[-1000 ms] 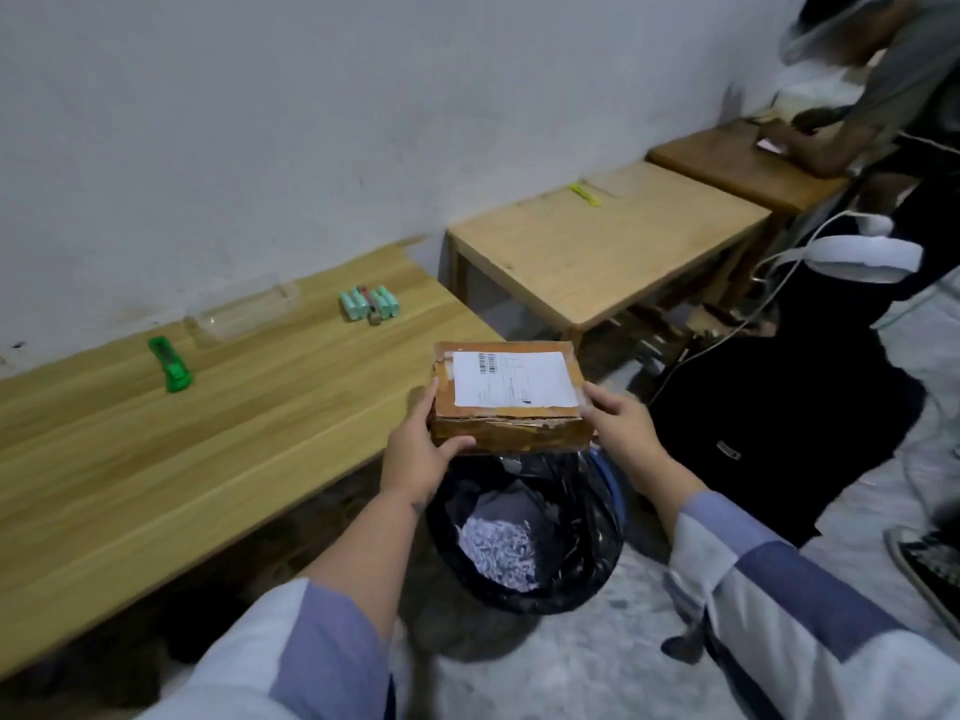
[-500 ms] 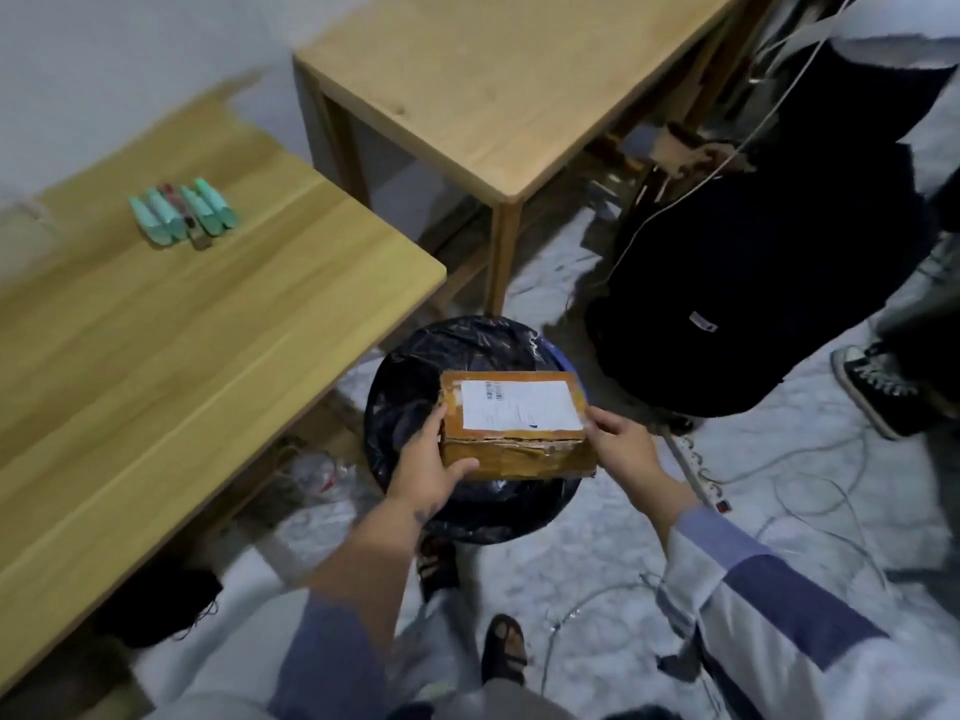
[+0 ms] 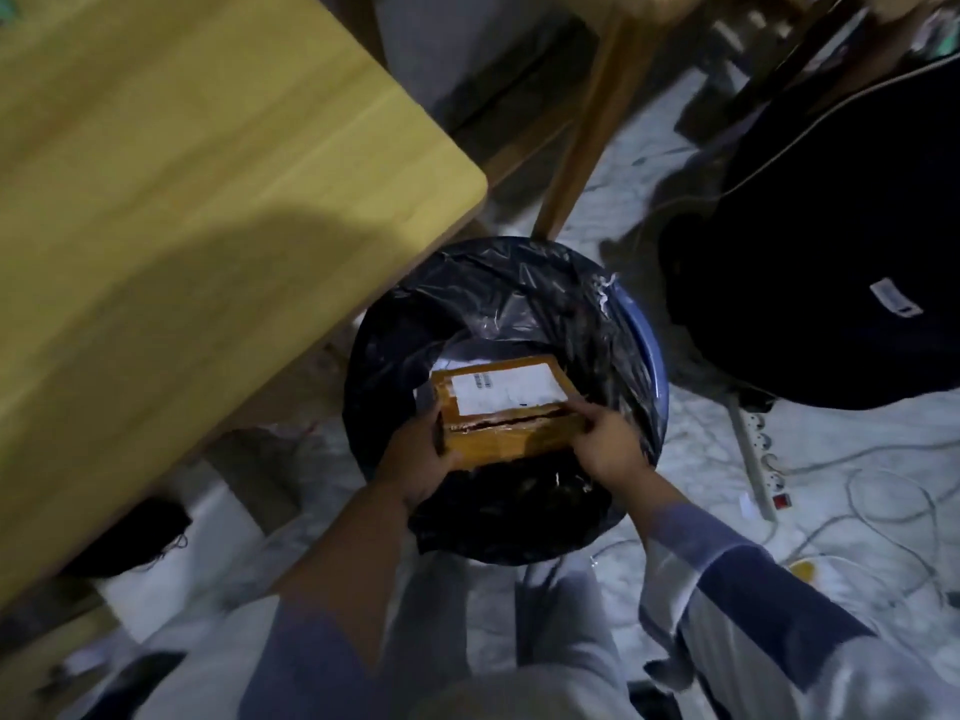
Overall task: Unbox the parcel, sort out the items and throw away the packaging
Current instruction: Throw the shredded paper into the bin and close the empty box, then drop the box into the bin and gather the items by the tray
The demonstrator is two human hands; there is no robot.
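Observation:
A brown cardboard parcel box [image 3: 506, 426] with a white shipping label on top sits low inside the mouth of a round bin lined with a black plastic bag [image 3: 519, 283]. My left hand [image 3: 418, 457] grips the box's left end. My right hand [image 3: 605, 441] holds its right front corner. The box's front flap shows a dark open slit. Something pale shows in the bin just behind the box.
A wooden table [image 3: 182, 200] stands to the left, its corner right beside the bin. A second table's leg [image 3: 587, 142] rises behind. A large black bag [image 3: 831, 252] lies to the right. A white power strip [image 3: 758, 459] and loose cables cross the floor.
The box has gone from above the bin down into its mouth, both hands still on it. My view has tilted downward, so the table items are out of sight.

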